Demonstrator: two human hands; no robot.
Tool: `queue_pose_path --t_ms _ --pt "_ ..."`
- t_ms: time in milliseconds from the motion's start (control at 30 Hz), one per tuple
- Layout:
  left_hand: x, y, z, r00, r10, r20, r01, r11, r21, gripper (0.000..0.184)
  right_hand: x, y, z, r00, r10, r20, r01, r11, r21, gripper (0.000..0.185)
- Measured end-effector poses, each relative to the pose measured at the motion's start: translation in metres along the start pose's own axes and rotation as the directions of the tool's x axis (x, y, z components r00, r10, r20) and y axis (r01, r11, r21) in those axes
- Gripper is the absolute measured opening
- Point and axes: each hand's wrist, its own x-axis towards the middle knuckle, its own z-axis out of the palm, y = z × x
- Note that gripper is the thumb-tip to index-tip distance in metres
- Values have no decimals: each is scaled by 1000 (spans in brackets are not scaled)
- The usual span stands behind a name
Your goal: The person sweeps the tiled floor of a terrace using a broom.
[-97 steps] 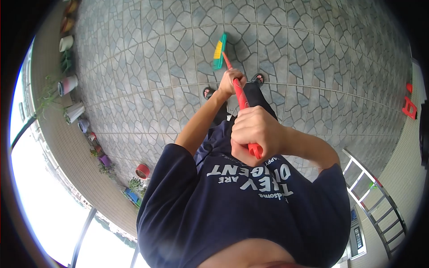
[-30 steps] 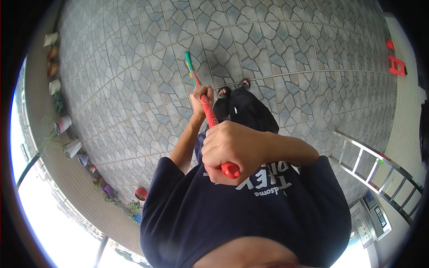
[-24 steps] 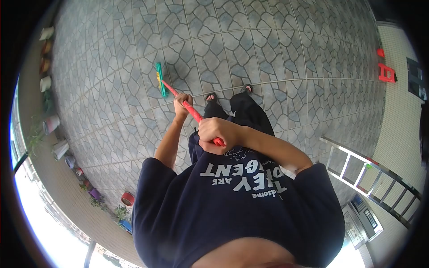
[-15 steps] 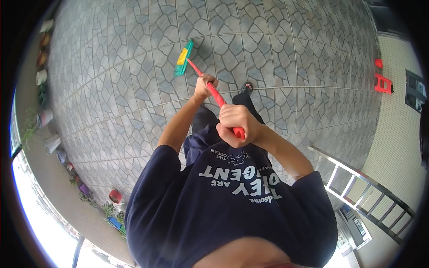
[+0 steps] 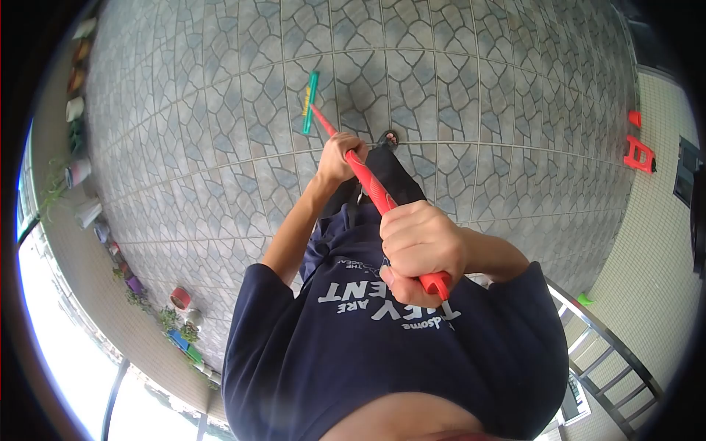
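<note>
A broom (image 5: pixel 371 184) with a red handle slants away from my body toward the stone-patterned floor. Its green head (image 5: pixel 314 84), with yellow bristles on one side, is at the floor up and left of centre. My left hand (image 5: pixel 340 156) is closed around the handle partway down. Near my chest, my right hand (image 5: pixel 423 250) wraps round the top end, whose red tip sticks out below the fist. Whether the bristles touch the floor I cannot tell.
Potted plants (image 5: pixel 168 320) line the wall on the left. A metal ladder (image 5: pixel 610 345) leans at the lower right. A red stool (image 5: pixel 640 155) stands by the tiled wall at the right. My foot (image 5: pixel 388 138) is just right of the broom head.
Both hands have shifted down in the view, the right one also rightward, bringing the handle's top closer to my chest. The broom head has turned more upright in the view.
</note>
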Motion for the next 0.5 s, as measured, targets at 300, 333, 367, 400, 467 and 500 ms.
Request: queue_pose_path --t_ms 300,333,367,400,467,500 --pt "-144 -167 -19 943 -87 -321 174 951 256 26 -37 122 101 921 217 324 -266 957 114 22" --pt "-138 -157 -7 924 -79 -373 169 962 215 27 -36 116 104 915 222 338 -261 963 73 21" --pt "-128 -149 4 900 -59 -432 158 968 197 27 -32 110 106 911 223 346 -251 967 37 20" --pt "-115 -134 14 880 -45 -473 147 972 182 28 -26 102 102 916 218 337 -235 972 12 24" --pt "-91 -124 43 854 -7 -521 95 985 142 28 -17 75 86 920 263 290 -262 964 -43 28" --pt "-78 -119 57 844 20 -535 51 992 117 28 -16 66 80 928 279 247 -269 960 -72 30"
